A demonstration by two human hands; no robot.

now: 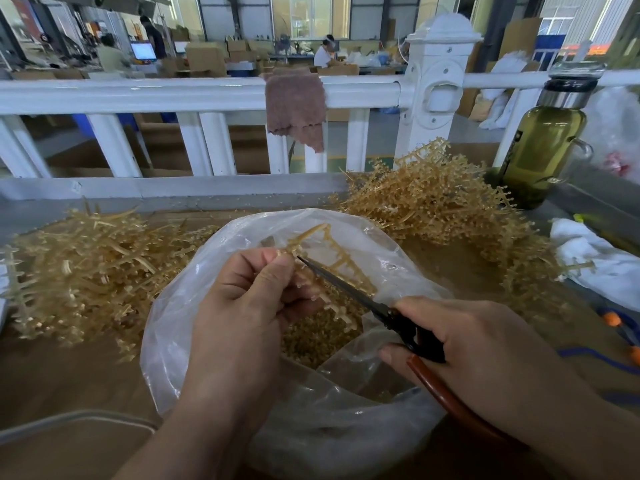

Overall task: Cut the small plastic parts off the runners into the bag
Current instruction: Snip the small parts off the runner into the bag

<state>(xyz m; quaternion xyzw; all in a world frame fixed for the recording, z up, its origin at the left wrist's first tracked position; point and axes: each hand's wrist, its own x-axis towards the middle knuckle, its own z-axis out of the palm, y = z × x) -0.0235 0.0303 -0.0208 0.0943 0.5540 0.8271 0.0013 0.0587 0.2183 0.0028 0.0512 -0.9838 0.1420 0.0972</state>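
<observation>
My left hand pinches an amber plastic runner with small parts along its branches and holds it over the open clear bag. My right hand grips dark scissors with reddish handles. The blades point up and left, and their tip lies against the runner beside my left fingertips. Many small cut amber parts lie in the bottom of the bag.
A pile of runners with parts lies at the back right, and a heap of bare runners at the left. A bottle of greenish liquid stands at the far right. White cloth lies to the right. A white railing runs behind.
</observation>
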